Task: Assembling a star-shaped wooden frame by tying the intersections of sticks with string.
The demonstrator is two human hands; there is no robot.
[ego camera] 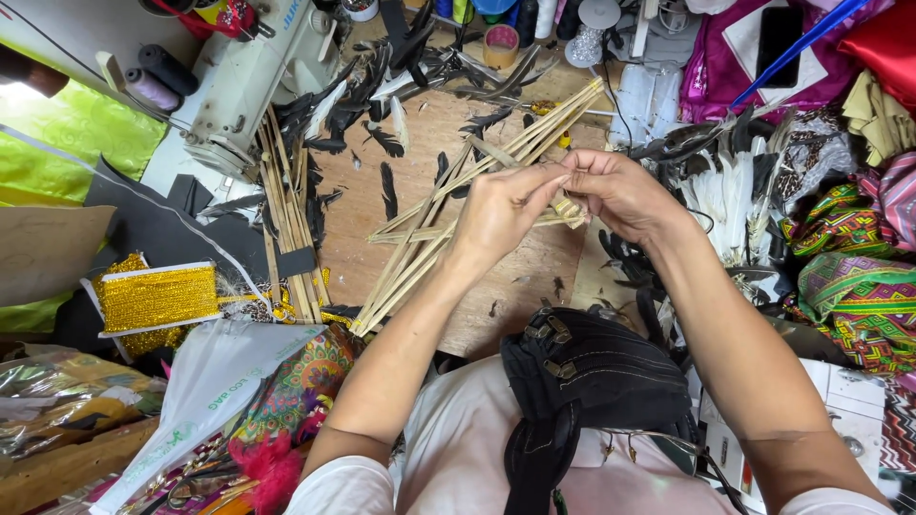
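My left hand (496, 212) and my right hand (620, 191) meet above a wooden table (420, 143). Both pinch a fan of thin bamboo sticks (429, 234) near the point where the sticks cross. The sticks spread from that point down to the left and up to the right. My fingers hide the crossing point, and a thin thread or strip seems held between my fingertips.
A white sewing machine (253, 76) stands at the back left. A second bundle of sticks (286, 229) lies beside it. Black feathers (382, 86) litter the table, white feathers (725, 195) lie right. Gold trim (157, 298), patterned fabrics (849, 277) and a black bag (582, 372) crowd the edges.
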